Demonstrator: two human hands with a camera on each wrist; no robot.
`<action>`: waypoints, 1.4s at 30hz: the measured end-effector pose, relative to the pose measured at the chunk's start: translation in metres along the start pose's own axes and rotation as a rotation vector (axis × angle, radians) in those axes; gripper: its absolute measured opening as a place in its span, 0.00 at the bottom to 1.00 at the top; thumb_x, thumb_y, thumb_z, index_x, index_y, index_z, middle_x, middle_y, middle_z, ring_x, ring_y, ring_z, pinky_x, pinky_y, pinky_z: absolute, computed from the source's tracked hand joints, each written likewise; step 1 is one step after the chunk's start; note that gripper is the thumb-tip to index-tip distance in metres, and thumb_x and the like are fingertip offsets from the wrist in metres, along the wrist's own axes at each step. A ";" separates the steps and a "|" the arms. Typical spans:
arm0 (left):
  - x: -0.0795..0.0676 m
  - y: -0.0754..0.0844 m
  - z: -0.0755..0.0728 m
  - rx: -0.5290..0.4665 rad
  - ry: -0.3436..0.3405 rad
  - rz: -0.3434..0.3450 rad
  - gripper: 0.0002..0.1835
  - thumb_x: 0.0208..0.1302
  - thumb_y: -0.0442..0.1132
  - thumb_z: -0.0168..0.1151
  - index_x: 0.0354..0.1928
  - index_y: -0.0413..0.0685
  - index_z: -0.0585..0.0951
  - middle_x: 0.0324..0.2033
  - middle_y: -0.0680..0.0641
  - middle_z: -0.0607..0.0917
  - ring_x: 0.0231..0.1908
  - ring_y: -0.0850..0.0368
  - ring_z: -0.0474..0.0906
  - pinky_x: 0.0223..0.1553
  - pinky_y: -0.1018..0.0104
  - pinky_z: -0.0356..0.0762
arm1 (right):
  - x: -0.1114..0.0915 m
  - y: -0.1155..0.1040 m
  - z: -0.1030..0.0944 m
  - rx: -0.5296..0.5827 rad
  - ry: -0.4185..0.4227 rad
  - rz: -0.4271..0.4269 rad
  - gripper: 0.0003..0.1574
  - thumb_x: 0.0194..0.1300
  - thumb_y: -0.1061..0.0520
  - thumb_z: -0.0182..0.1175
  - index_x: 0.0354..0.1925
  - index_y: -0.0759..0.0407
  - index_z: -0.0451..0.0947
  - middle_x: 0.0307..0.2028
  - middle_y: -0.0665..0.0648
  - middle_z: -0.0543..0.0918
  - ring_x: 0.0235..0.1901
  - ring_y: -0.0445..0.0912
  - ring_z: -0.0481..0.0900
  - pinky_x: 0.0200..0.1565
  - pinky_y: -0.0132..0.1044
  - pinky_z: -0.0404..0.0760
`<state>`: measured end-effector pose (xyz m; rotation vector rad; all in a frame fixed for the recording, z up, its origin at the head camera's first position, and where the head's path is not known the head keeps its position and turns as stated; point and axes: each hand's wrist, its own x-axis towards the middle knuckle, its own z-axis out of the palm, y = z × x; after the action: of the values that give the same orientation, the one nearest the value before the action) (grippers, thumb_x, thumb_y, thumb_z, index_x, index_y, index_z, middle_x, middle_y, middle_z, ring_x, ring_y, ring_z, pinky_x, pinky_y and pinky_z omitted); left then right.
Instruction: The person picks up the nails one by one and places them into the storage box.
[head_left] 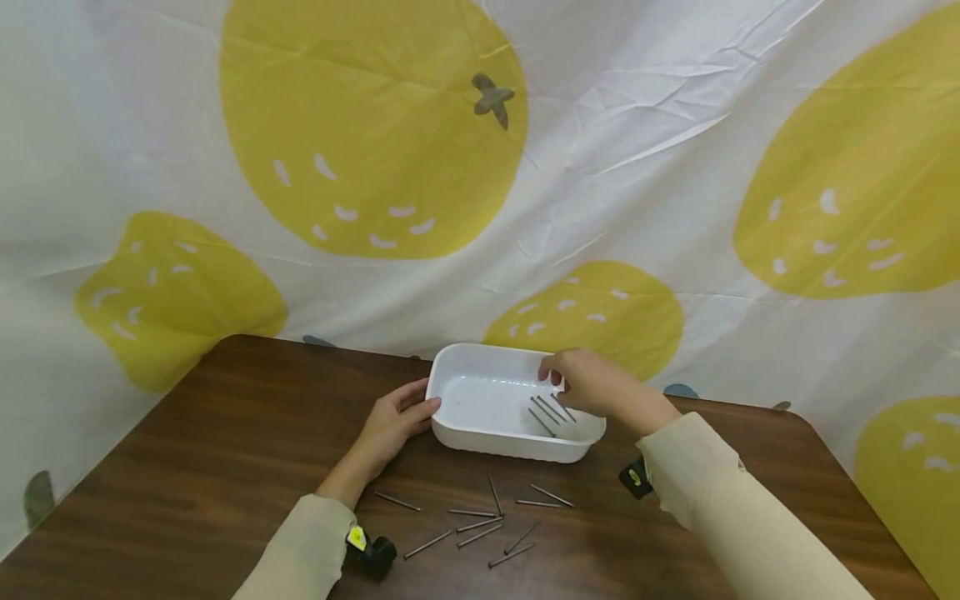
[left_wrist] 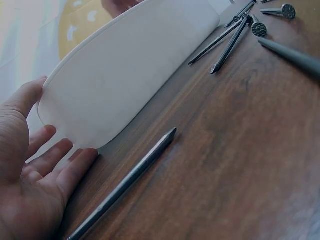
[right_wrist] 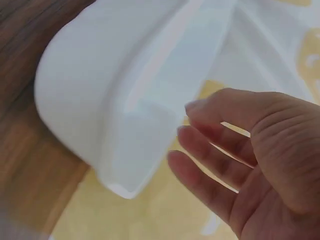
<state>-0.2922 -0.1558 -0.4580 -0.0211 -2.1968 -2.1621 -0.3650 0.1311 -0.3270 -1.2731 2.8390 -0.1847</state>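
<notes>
Nails (head_left: 480, 524) before and in tray (head_left: 517, 446)

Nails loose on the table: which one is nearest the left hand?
In the head view, the leftmost nail, lying alone just below the left hand. The other loose nails all lie farther from that hand.

The tray (head_left: 480, 400) is white, nails (head_left: 429, 544) grey, table (head_left: 225, 450) brown-grained, cloth (head_left: 637, 183) yellow-printed white

Soft, rather dim light falls across my bench (head_left: 195, 467), while the cloth (head_left: 637, 167) glints along its creases toward two o'clock. My left wrist's view washes out at ten o'clock and shows a bluish sheen at four; my right wrist's looks hazy, the white tray (right_wrist: 75, 90) soft-edged.
</notes>
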 end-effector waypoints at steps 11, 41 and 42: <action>0.001 -0.001 -0.008 0.012 -0.004 -0.001 0.31 0.72 0.43 0.62 0.72 0.39 0.68 0.70 0.33 0.72 0.63 0.44 0.77 0.60 0.57 0.84 | -0.043 -0.031 -0.021 -0.038 0.068 -0.116 0.16 0.56 0.68 0.65 0.44 0.57 0.84 0.35 0.52 0.86 0.32 0.40 0.81 0.33 0.30 0.81; 0.000 -0.001 -0.020 0.018 -0.020 0.005 0.32 0.73 0.43 0.61 0.73 0.38 0.66 0.70 0.32 0.72 0.64 0.45 0.75 0.60 0.62 0.84 | -0.075 -0.055 0.020 0.224 0.114 -0.006 0.16 0.55 0.65 0.69 0.45 0.58 0.84 0.34 0.51 0.87 0.33 0.40 0.81 0.36 0.29 0.82; 0.000 0.000 -0.021 0.018 -0.020 0.007 0.32 0.74 0.43 0.61 0.73 0.38 0.66 0.70 0.32 0.71 0.65 0.45 0.75 0.60 0.62 0.84 | -0.074 -0.056 0.021 0.220 0.110 -0.011 0.17 0.55 0.65 0.69 0.45 0.58 0.84 0.34 0.51 0.87 0.33 0.40 0.81 0.36 0.29 0.82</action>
<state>-0.2911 -0.1766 -0.4579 -0.0499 -2.2238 -2.1474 -0.2723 0.1471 -0.3434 -1.2686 2.8020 -0.5673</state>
